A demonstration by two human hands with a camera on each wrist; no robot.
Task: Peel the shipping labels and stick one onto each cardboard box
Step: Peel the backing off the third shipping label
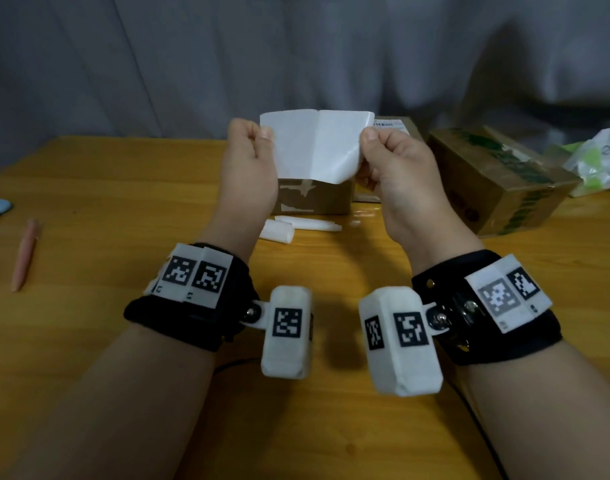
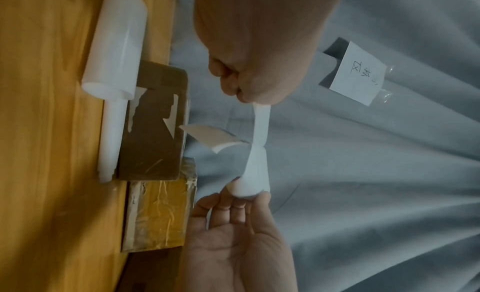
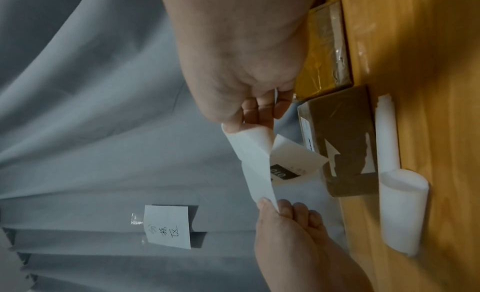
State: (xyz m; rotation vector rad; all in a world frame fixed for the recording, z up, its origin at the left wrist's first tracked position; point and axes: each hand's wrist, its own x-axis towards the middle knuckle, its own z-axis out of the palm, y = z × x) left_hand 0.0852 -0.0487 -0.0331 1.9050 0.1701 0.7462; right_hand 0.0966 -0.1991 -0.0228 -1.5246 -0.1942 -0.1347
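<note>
Shipping label (image 1: 314, 147) held up in air above small cardboard box (image 1: 314, 199), white backing toward head camera. Left hand (image 1: 249, 171) pinches label's left edge between thumb and fingers. Right hand (image 1: 391, 171) pinches right edge; lower right corner curls away, printed face partly parted from backing in right wrist view. White paper rolls (image 1: 296, 226) lie on wooden table (image 1: 123, 202) just before box. Larger green-printed cardboard box (image 1: 497, 181) stands right. Pink pen (image 1: 24, 256) far left.

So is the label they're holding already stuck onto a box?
No, both hands, left hand and right hand, hold the label up in the air above the small box.
</note>
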